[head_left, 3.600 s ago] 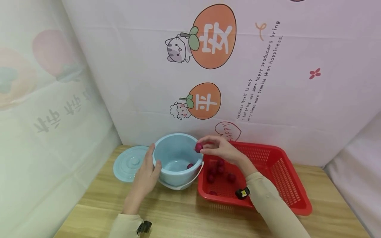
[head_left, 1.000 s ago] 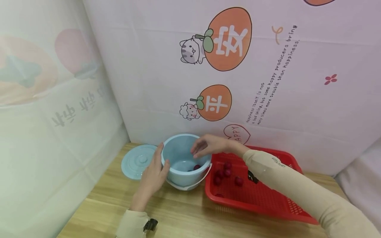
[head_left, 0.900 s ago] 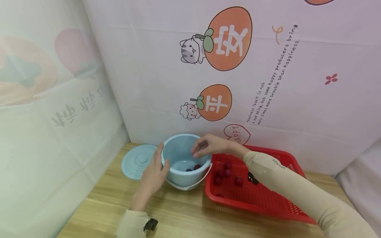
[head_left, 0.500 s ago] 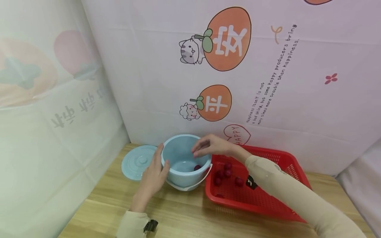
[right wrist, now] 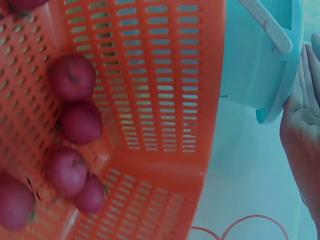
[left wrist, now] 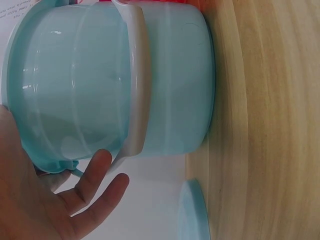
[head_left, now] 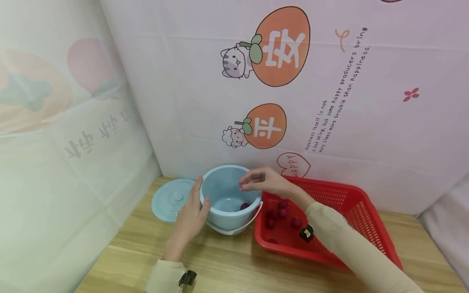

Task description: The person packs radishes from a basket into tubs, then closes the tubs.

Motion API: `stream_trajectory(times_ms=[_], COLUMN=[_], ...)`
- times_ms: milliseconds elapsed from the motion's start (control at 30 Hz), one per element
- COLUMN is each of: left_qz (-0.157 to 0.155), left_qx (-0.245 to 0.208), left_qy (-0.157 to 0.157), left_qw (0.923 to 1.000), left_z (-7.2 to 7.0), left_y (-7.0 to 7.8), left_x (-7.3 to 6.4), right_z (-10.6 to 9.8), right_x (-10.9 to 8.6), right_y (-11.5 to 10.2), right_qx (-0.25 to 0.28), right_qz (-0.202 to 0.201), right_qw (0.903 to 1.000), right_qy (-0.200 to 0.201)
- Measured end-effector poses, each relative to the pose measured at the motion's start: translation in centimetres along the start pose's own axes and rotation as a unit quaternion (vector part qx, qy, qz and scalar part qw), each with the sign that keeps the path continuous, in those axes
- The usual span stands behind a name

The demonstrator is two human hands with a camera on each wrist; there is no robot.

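My left hand point(head_left: 190, 217) rests against the left side of a light blue bucket point(head_left: 229, 221), thumb toward the near side and fingers fairly straight along the rim. In the left wrist view, two fingers lie near the bucket's pale carrying handle point(left wrist: 140, 85). Over the bucket's right rim hangs my right hand point(head_left: 267, 181), its fingers loosely bent and no object visible in them. Inside the bucket sits a small dark red cherry tomato point(head_left: 244, 206), with a sliver of another beside it. More cherry tomatoes point(right wrist: 72, 77) lie in the red basket point(right wrist: 207, 100).
The slatted red basket stands right of the bucket, close against it. A round light blue lid point(head_left: 172, 199) lies on the wooden table point(head_left: 220, 264) to the left. Printed white cloth point(head_left: 176, 101) walls the back and sides.
Earlier the right hand pinched a cherry tomato above the bucket; that tomato has left its fingers, and a second one appeared in the bucket. Lately the right hand has barely moved.
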State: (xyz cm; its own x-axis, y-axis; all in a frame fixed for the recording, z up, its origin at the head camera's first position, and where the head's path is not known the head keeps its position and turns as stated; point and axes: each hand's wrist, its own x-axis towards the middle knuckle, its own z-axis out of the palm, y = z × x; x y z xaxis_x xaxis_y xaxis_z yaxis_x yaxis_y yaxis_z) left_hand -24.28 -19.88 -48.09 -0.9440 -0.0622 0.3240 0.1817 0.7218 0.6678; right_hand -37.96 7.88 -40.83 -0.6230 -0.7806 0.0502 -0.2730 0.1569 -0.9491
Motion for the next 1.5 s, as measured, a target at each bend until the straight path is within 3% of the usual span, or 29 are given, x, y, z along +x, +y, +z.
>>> stream_trajectory(times_ms=[200,533,833,1000,1233,1500], left_qz=[0.003,0.004,0.003,0.004,0.007,0.014], left_qx=[-0.011,-0.012,-0.011,-0.005,-0.006,-0.009], left_qy=[-0.012,-0.006,-0.012,-0.007,-0.002,-0.003], left_qw=[0.9999,0.9999,0.9999,1.0,1.0,0.9999], left_z=[0.6,0.8,0.7,0.5,0.1,0.1], left_y=[0.2,0.3,0.4,0.3,0.1,-0.2], left_x=[0.0,-0.2,-0.2,-0.2,-0.1,0.0], right_z=[-0.1,0.1,0.8,0.8,-0.8,-4.1], right_x=[-1.2,-1.7,-2.4,-3.0,-4.1,-7.2], right_y=[1.2,1.4,1.3,0.9,1.0,2.3], right_qx=[0.026,0.016,-0.009,-0.014,-0.018,-0.032], right_qz=[-0.017,-0.027,-0.063,-0.057,-0.058,-0.036], right_qw=[0.999,0.9981,0.9961,0.9954,0.9926,0.9901], right_qy=[0.033,0.052,0.061,0.076,0.105,0.132])
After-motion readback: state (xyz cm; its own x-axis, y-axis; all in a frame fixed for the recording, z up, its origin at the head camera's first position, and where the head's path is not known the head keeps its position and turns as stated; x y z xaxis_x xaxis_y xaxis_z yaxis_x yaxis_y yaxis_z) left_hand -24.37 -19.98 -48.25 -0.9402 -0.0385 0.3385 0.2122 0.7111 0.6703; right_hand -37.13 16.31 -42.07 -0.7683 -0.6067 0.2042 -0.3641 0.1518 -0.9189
